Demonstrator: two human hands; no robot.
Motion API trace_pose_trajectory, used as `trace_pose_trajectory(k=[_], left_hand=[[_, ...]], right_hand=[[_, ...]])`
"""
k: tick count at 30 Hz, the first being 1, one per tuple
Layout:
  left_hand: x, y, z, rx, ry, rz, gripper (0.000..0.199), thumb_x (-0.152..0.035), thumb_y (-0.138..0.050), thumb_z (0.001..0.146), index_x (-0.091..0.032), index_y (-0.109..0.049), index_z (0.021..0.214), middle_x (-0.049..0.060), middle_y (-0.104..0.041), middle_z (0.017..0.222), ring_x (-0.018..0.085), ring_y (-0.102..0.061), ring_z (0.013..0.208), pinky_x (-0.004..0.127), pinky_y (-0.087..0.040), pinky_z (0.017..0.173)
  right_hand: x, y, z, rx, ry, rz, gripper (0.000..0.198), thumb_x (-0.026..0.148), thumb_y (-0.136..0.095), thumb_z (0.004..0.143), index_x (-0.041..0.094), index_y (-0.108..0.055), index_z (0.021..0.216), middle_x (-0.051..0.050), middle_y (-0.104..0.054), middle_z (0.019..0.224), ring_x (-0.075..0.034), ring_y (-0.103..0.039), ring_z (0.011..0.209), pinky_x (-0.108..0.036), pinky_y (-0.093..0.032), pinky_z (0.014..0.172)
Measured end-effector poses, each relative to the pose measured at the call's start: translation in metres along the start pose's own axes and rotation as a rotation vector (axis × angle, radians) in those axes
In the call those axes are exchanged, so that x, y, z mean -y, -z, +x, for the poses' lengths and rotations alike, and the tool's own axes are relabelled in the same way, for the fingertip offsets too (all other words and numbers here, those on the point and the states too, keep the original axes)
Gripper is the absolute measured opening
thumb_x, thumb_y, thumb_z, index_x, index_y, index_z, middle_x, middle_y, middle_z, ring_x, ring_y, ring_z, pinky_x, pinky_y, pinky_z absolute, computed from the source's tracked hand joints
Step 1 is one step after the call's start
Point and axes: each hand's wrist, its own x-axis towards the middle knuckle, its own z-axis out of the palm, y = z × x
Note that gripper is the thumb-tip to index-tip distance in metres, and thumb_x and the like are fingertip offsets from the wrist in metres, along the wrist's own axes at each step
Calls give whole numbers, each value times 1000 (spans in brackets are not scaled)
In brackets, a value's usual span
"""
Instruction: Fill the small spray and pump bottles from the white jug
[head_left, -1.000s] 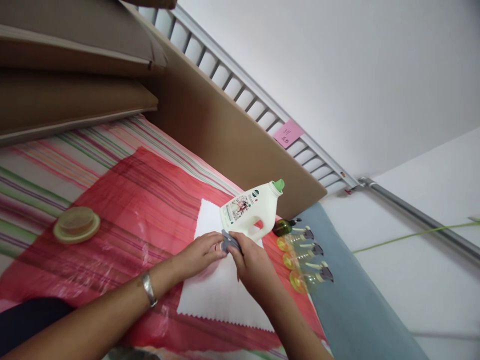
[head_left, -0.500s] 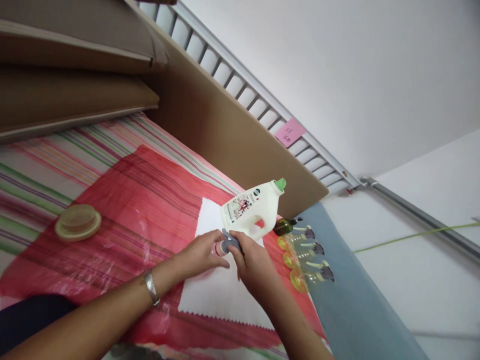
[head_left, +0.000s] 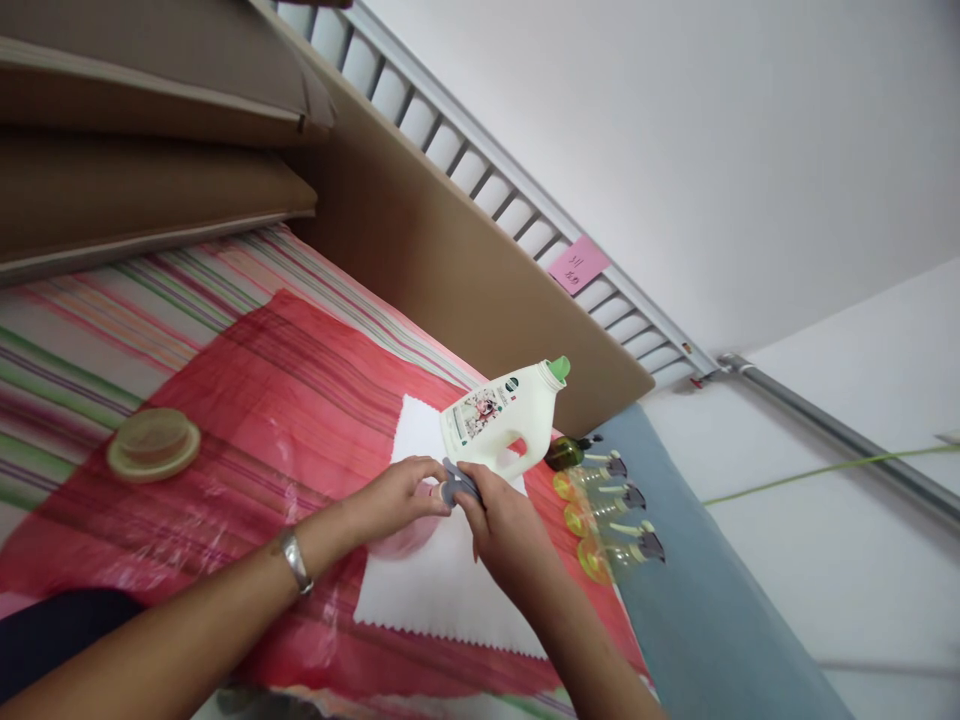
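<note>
My left hand point(head_left: 394, 497) is closed at the neck of a clear pink bottle point(head_left: 405, 540), whose body shows partly below my fingers. On that neck sits a grey pump top point(head_left: 456, 488), with the fingers and thumb of my right hand point(head_left: 499, 510) closed on it. The bottle leans over a white cloth point(head_left: 442, 590) with zigzag edges. Just beyond my hands stands a large cream detergent bottle point(head_left: 499, 415) with a green spout and a moulded handle. My fingers hide part of the pump top.
A round yellowish tub or lid point(head_left: 154, 445) lies at the left on a red plastic sheet point(head_left: 247, 400) over striped cloth. Several spray bottles point(head_left: 622, 550) and a dark green bottle point(head_left: 566, 453) line the right side. Behind are a brown board point(head_left: 450, 270) and a radiator point(head_left: 495, 195).
My left hand has turned around the bottle's neck, and more of the pink body shows beneath it. My right hand stays on the grey pump top.
</note>
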Motion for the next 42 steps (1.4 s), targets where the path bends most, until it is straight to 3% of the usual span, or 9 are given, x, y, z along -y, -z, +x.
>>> trace_pose_trajectory(k=[3,9,15,21,27,31,34,39,42], left_hand=[[-6,3,-1,70,-28,83,22,-28,-59,77,-23,-61,98,2,-62,105,20,-54,102,32,-39,90],[-3,-4,-3,-163,49,300,32,-36,-75,61,-22,-59,85,0,-63,87,23,-54,90,37,-39,86],[-8,7,-1,89,-4,116,21,-30,-60,77,-22,-62,96,2,-63,102,21,-55,98,31,-40,86],[-9,-2,-3,-190,79,301,40,-36,-79,54,-21,-59,84,1,-63,86,24,-55,89,36,-40,83],[-6,7,1,93,-45,71,16,-29,-59,77,-21,-64,90,2,-64,99,21,-55,99,31,-40,88],[-5,-2,-3,-46,-2,212,47,-35,-77,58,-23,-59,100,2,-63,101,24,-54,96,35,-41,84],[0,-6,-3,-148,30,299,43,-37,-79,55,-21,-60,90,2,-63,91,25,-54,92,38,-40,84],[2,8,0,125,-51,60,23,-28,-61,76,-23,-61,98,2,-62,107,20,-55,102,32,-40,90],[-3,4,-2,47,-9,160,43,-33,-72,64,-23,-58,103,3,-61,107,24,-54,101,35,-40,89]], right_hand=[[1,1,0,-1,-1,16,26,22,-43,87,19,-53,111,-6,-67,100,-19,-62,90,-30,-46,75],[4,1,1,46,-21,13,26,21,-41,88,18,-52,111,-7,-66,99,-20,-62,88,-31,-45,74],[2,0,1,25,-9,7,26,22,-43,87,17,-52,111,-8,-67,99,-21,-62,90,-31,-46,75],[5,-1,1,28,-9,4,26,21,-42,87,18,-53,111,-8,-67,99,-20,-63,87,-31,-46,72],[4,0,1,24,-24,2,27,22,-43,87,16,-52,112,-9,-68,97,-21,-63,88,-31,-47,73],[9,1,0,32,-47,2,26,20,-42,87,18,-54,110,-7,-68,97,-20,-63,84,-30,-46,71],[11,0,0,46,-55,7,26,21,-42,87,17,-53,110,-7,-68,94,-19,-64,78,-29,-46,69],[9,-1,1,31,-63,3,26,22,-43,87,16,-53,111,-7,-68,91,-20,-64,81,-29,-45,71],[9,0,1,37,-75,16,25,22,-42,88,18,-53,110,-6,-68,90,-20,-64,82,-29,-45,69]])
